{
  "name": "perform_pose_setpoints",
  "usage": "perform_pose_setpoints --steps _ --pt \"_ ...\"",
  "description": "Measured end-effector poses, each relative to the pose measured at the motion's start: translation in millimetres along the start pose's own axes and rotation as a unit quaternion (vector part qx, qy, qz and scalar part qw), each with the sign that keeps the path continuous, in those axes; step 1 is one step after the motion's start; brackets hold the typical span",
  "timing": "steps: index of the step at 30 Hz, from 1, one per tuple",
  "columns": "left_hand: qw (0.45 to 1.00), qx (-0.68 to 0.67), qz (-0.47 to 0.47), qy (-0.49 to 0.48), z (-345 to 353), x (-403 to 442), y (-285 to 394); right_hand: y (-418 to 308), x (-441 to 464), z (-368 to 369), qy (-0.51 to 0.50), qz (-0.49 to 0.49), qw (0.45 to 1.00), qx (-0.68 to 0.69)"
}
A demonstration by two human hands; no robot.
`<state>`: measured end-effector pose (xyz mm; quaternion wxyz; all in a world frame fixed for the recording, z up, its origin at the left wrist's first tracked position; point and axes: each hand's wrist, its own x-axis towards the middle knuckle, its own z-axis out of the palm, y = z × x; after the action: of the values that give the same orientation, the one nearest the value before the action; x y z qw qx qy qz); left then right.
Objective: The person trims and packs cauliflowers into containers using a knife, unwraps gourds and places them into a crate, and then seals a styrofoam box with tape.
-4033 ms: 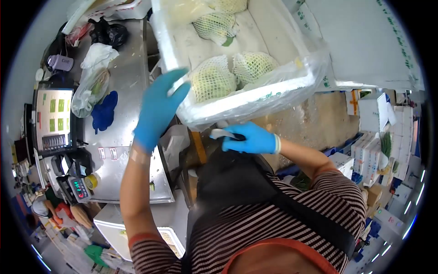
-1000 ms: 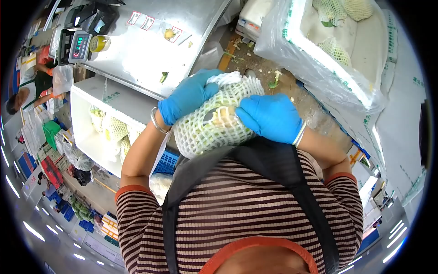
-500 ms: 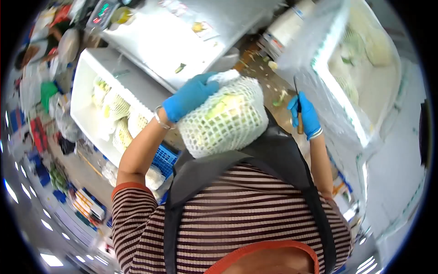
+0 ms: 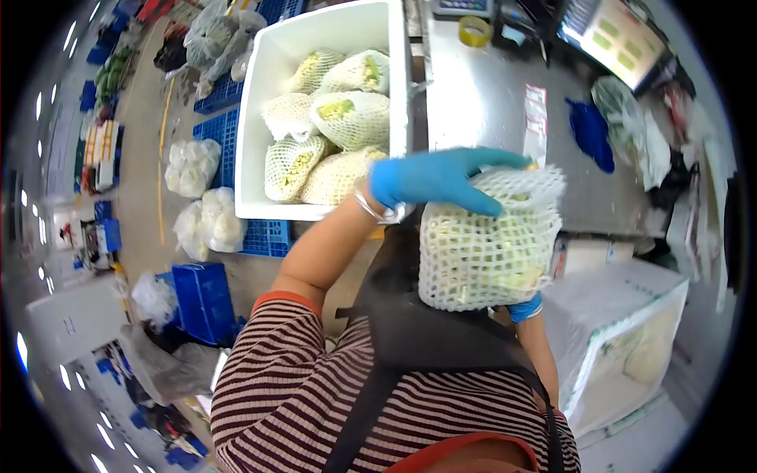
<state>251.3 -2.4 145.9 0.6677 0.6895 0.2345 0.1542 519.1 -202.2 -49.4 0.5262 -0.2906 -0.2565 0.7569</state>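
My left hand [image 4: 441,183], in a blue glove, grips the top of a pale green, cabbage-like vegetable in a white foam net [image 4: 487,248]. It is held in front of my dark apron [image 4: 441,335]. My right hand [image 4: 524,307], gloved in blue too, is mostly behind the vegetable; only the cuff end of the glove shows, so its fingers and anything in them are hidden. Left of my left hand stands a white foam box [image 4: 244,169] with several vegetables in the same nets [image 4: 352,118].
A metal table [image 4: 465,102] lies ahead, bearing a roll of yellow tape [image 4: 475,31], a label strip [image 4: 535,118], a blue cloth [image 4: 591,134] and a screen [image 4: 611,39]. At lower right is a plastic-lined white box [image 4: 607,315]. Blue crates [image 4: 266,238] stand at left.
My view has swung left, and the vegetable is held in front of me on the right. My right hand, which held a knife out to the side, has moved behind the vegetable.
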Motion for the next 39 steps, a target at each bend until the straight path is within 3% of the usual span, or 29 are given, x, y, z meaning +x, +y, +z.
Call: perform_pose_setpoints --steps 2,4,6,8,9,11,13,15,17,19,21,23,24,25,27,30,37,38,39 --pt "0.992 -0.103 0.05 0.054 -63.5 -40.5 2.0 -39.5 62.8 43.4 -0.027 -0.009 0.999 -0.021" --pt "0.959 -0.061 0.074 0.266 -122.7 -71.7 -12.7 -70.7 123.6 63.9 -0.048 0.009 0.999 0.001" --pt "0.892 0.029 0.021 0.451 -184.9 -93.2 -64.7 -96.1 186.9 63.1 -0.064 0.052 0.995 0.063" --pt "0.844 0.226 -0.046 0.484 -261.1 -101.8 -171.1 -121.4 267.0 111.9 -0.016 0.018 0.995 -0.095" --pt "0.842 0.255 -0.054 0.473 -276.9 -95.7 -198.4 -131.0 312.5 167.3 0.04 -0.039 0.959 -0.277" --pt "0.767 0.404 -0.083 0.493 -270.8 -71.6 -245.4 -131.1 393.1 241.8 -0.025 -0.097 0.889 -0.446" --pt "0.75 0.475 -0.266 0.375 -226.1 -60.7 -198.4 -98.8 475.0 271.6 -0.106 -0.223 0.793 -0.557" --pt "0.765 0.444 -0.252 0.393 -229.0 -60.2 -206.7 -73.3 510.6 332.7 -0.091 -0.15 0.516 -0.838" --pt "0.779 0.418 -0.257 0.39 -229.3 -59.3 -209.5 -10.5 564.5 317.5 -0.167 -0.217 0.364 -0.89" --pt "0.789 0.397 -0.278 0.377 -237.8 -65.8 -206.1 60.8 587.7 290.5 -0.183 -0.246 0.301 -0.903" --pt "0.778 0.437 -0.278 0.356 -242.5 -63.1 -230.2 90.8 582.6 296.8 -0.203 -0.233 0.289 -0.906" --pt "0.785 0.446 -0.262 0.339 -245.0 -60.5 -250.2 112.9 581.7 303.0 -0.119 -0.19 0.249 -0.942" --pt "0.757 0.484 -0.173 0.404 -238.2 -67.0 -234.9 115.1 585.5 299.7 -0.133 -0.174 0.212 -0.952" --pt "0.777 0.465 -0.207 0.37 -238.6 -68.7 -220.5 115.7 592.4 295.8 -0.149 -0.159 0.177 -0.96" --pt "0.76 0.474 -0.219 0.387 -234.0 -66.3 -212.3 105.0 606.2 283.7 -0.165 -0.113 0.197 -0.96" --pt "0.788 0.435 -0.207 0.382 -234.4 -67.2 -209.7 87.2 636.5 265.7 -0.152 -0.082 0.33 -0.928" --pt "0.812 0.385 -0.262 0.353 -241.3 -64.6 -214.8 91.3 642.0 288.9 -0.188 -0.034 0.312 -0.931" --pt "0.815 0.378 -0.27 0.347 -240.9 -64.4 -211.0 76.6 635.1 288.5 -0.212 -0.014 0.319 -0.924" --pt "0.814 0.384 -0.267 0.346 -242.7 -65.2 -216.4 57.0 615.3 289.8 -0.194 -0.061 0.368 -0.907"
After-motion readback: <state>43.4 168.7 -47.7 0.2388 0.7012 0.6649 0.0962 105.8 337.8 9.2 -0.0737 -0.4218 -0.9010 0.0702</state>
